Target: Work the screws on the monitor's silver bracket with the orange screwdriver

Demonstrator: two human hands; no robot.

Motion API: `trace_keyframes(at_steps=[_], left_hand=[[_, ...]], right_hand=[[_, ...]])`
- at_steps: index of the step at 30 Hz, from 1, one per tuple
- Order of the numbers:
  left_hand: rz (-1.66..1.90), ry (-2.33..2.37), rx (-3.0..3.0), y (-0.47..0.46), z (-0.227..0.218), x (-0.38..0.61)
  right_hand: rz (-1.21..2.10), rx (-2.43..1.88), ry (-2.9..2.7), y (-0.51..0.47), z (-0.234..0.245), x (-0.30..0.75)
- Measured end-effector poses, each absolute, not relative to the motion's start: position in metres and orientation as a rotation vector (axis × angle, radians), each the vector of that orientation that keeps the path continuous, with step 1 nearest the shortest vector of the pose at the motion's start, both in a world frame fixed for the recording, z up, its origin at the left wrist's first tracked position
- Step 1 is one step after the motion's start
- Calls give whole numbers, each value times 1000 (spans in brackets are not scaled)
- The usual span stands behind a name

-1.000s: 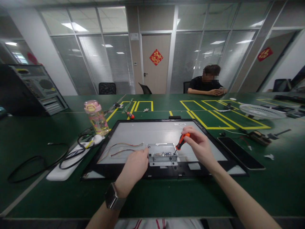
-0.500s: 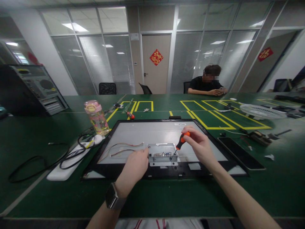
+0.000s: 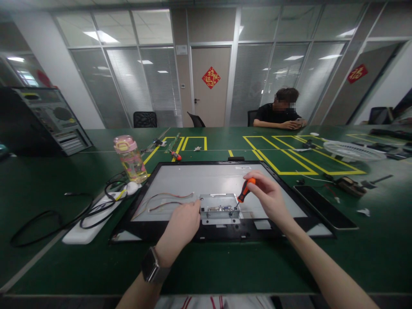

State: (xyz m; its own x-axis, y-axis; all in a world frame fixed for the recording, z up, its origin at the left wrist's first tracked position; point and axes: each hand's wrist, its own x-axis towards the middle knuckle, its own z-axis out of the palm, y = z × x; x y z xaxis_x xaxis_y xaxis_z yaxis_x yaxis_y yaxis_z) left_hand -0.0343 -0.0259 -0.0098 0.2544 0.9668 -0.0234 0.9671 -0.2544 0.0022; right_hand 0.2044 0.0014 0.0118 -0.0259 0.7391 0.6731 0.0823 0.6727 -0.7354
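A flat display panel (image 3: 189,174) with a black frame lies on the green table, its pale back facing up. On its lower middle sits a metal bracket (image 3: 222,201) with a row of connector ports along the near side. My left hand (image 3: 185,219) has its fingers closed on the bracket's left edge; the fingertips are partly hidden. A screwdriver (image 3: 246,191) with an orange and black handle is pinched by my right hand (image 3: 268,193). It slants down to the left, its tip at the ports near the bracket's right end. Loose thin wires (image 3: 170,201) lie left of the bracket.
Left of the panel are a pink-lidded bottle (image 3: 130,159), a white power strip (image 3: 86,221) and black cables. A phone (image 3: 325,206) lies to the right. Another screwdriver (image 3: 176,155) and a white fan guard (image 3: 354,150) lie farther back. Across the table sits a person (image 3: 273,113).
The screwdriver's handle and my right hand have shifted very slightly to the left. My left hand stays on the bracket.
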Motion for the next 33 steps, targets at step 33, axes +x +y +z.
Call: trace_keyframes(at_steps=[33], left_hand=[[-55,1921,2451,-26,-8,-34]], right_hand=[[561,-732,-1557,-2,12,204]])
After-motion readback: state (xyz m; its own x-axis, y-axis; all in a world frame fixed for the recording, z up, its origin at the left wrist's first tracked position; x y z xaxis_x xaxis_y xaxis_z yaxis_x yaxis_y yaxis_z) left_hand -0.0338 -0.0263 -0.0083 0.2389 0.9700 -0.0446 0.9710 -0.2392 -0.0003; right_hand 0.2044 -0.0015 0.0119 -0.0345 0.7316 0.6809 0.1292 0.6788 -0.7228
